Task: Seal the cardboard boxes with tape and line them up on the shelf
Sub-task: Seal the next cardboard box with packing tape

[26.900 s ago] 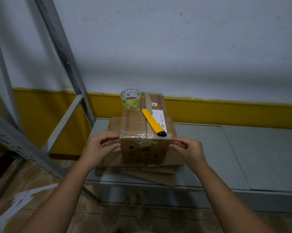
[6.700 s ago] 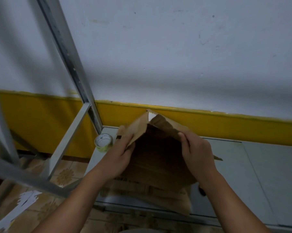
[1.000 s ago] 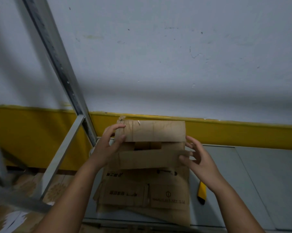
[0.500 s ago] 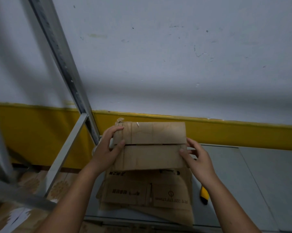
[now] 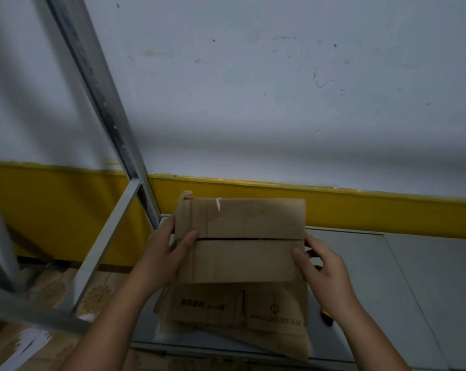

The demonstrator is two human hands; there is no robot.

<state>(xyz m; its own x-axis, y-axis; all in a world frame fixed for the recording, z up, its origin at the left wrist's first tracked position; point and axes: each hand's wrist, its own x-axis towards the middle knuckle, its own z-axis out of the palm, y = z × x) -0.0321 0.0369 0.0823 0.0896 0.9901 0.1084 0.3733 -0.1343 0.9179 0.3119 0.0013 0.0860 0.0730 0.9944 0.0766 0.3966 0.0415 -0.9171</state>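
A brown cardboard box [image 5: 242, 236] is held up above the grey shelf [image 5: 414, 277], its two top flaps folded shut with a dark seam between them and no tape across it. My left hand [image 5: 164, 253] grips its left side, thumb pressed on the seam. My right hand [image 5: 317, 266] grips its right side, thumb on the lower flap. Below it lies a stack of flattened cardboard boxes [image 5: 239, 314] with printed text. The tape roll is hidden.
A yellow utility knife [image 5: 327, 317] peeks out on the shelf just under my right wrist. A metal shelf upright [image 5: 97, 87] and a diagonal brace [image 5: 106, 247] stand at the left. White paper scraps [image 5: 25, 344] lie on the tiled floor.
The lower flap has been folded down flat against the upper one, closing the box top. Both hands shifted onto the box's sides and hold the flaps shut.
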